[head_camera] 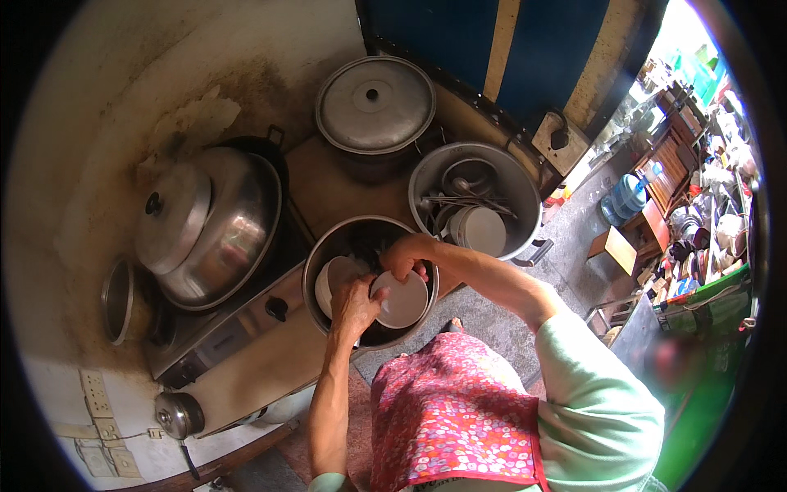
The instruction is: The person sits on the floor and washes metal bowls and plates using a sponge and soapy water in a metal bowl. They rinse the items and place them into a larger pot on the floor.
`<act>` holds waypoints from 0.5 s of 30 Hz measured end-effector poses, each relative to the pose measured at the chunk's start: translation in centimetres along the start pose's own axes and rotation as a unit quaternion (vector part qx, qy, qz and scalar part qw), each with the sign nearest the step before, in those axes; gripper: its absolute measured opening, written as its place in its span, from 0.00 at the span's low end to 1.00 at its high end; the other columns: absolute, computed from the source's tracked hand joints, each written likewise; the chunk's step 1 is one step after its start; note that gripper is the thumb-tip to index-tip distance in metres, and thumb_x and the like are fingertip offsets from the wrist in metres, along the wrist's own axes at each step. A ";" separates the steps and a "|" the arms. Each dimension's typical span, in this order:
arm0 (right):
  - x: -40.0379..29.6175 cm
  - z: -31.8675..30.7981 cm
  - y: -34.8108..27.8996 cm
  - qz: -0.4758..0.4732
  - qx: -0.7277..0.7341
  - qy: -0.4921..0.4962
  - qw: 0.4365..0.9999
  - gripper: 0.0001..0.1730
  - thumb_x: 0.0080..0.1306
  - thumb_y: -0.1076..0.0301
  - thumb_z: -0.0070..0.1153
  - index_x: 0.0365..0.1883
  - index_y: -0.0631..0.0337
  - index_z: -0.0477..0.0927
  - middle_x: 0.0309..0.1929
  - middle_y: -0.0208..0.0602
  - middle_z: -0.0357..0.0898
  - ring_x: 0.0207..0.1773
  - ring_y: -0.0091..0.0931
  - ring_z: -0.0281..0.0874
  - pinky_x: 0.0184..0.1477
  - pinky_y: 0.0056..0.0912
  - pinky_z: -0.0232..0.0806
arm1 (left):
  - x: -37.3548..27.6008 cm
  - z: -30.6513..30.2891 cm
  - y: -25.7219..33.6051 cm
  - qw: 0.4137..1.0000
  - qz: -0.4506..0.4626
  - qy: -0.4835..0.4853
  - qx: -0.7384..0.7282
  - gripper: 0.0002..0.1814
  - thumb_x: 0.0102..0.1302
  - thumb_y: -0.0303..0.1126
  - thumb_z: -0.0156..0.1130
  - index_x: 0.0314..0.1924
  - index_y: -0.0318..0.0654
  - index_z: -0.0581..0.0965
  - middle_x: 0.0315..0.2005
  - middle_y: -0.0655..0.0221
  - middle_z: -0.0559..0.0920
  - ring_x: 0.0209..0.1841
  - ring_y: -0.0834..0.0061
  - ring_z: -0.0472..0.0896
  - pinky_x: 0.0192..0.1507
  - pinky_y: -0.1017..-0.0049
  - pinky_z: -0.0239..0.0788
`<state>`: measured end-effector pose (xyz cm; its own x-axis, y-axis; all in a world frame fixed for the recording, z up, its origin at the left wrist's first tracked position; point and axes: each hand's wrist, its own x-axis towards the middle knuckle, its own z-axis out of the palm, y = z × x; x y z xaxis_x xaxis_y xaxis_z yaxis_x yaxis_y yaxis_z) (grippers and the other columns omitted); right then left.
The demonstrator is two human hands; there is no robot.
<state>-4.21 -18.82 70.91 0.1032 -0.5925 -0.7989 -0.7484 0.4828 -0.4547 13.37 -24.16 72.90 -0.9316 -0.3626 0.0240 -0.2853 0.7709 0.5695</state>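
In front of me a round metal pot (310,267) stands at the edge of the counter. Inside it, a white bowl (403,305) is between my two hands. My left hand (355,306) grips the bowl's left side, its thumb over the rim. From the far side my right hand (408,253) holds the bowl, with bent fingertips at its upper edge. Another white bowl (331,288) leans against the pot's left wall, partly behind my left hand. Dark, shadowed contents at the back of the pot cannot be made out.
A larger aluminium pot (421,166) at right holds stacked white bowls (484,230), chopsticks and a ladle. Behind stands a lidded pot (376,101). At left, a gas stove (230,344) carries a large lidded wok (237,227). A small lidded saucepan (178,415) sits at lower left.
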 end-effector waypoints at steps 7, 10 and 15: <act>-8.0 -0.8 -2.2 -0.004 0.150 0.176 0.973 0.16 0.51 0.76 0.45 0.36 0.79 0.73 0.30 0.53 0.77 0.24 0.34 0.80 0.22 0.31 0.74 | 0.0 3.5 -3.8 0.928 -0.157 -0.039 -0.337 0.22 0.61 0.46 0.57 0.40 0.31 0.77 0.28 0.58 0.82 0.31 0.62 0.80 0.33 0.68 0.68; -8.0 0.8 -2.3 -0.025 0.166 0.264 0.950 0.15 0.53 0.74 0.45 0.36 0.77 0.69 0.26 0.56 0.76 0.26 0.37 0.80 0.26 0.36 0.72 | 0.2 3.4 -2.5 0.947 -0.067 0.057 -0.308 0.25 0.60 0.47 0.59 0.44 0.29 0.75 0.29 0.58 0.82 0.35 0.68 0.80 0.37 0.72 0.69; -5.2 5.7 -2.7 -0.045 -0.032 0.610 0.791 0.30 0.50 0.76 0.52 0.53 0.70 0.61 0.40 0.58 0.70 0.36 0.46 0.76 0.34 0.43 0.70 | 1.3 4.6 -3.8 0.952 -0.194 0.037 -0.233 0.25 0.57 0.46 0.62 0.45 0.29 0.73 0.31 0.58 0.81 0.36 0.71 0.79 0.37 0.74 0.69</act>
<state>1.04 -13.36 74.05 -0.5219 -0.8224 0.2265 -0.8094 0.3936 -0.4359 12.20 -25.09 66.98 -0.7533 -0.6220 -0.2137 -0.4569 0.2613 0.8503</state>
